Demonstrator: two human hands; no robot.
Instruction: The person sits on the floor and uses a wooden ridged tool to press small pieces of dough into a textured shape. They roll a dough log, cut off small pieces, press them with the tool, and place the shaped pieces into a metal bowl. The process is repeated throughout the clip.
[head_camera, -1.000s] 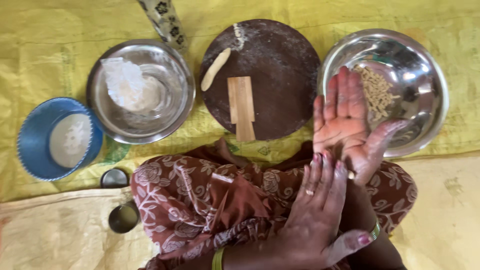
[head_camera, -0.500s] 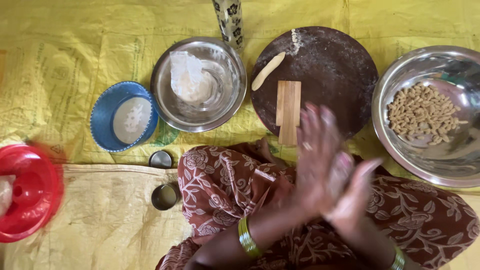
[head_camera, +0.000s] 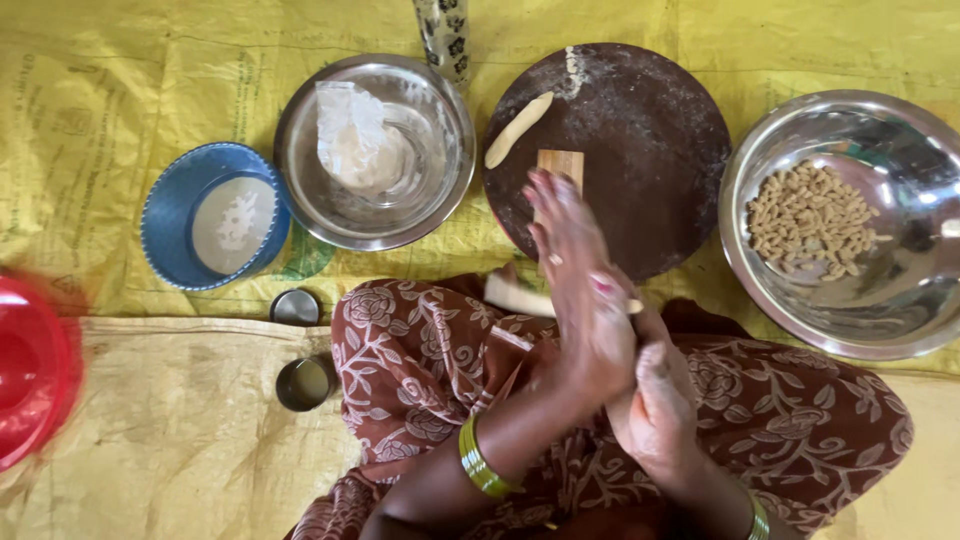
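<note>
Across the whole floor lies a yellow woven sheet (head_camera: 120, 100), running off the top, left and right edges, with a paler tan sheet (head_camera: 150, 440) overlapping its near side; bare room shows mostly at upper left and lower left. Two steel bowls stand on it: the right bowl (head_camera: 800, 310), cut at the frame's right edge, holds a heap of small tan dough pieces (head_camera: 808, 215), too many to count; the middle bowl (head_camera: 440, 190) holds a crumpled clear bag (head_camera: 352, 140). Between them sits one round dark board (head_camera: 650, 150), bearing one dough roll (head_camera: 518, 130) and one wooden block (head_camera: 562, 163), partly hidden by fingers. One red basin (head_camera: 30, 370) is blurred and cut off at left. One blue basket (head_camera: 170, 215) holds a white dish. Two small metal cups (head_camera: 302, 383) stand near the patterned brown skirt (head_camera: 420, 370).

Over the lap, the left hand (head_camera: 580, 290) lies flat upon the right hand (head_camera: 655, 400), palms pressed together, fingers stretched straight and close. A pale strip of dough (head_camera: 510, 295) pokes out between them at both sides; its middle is hidden.
</note>
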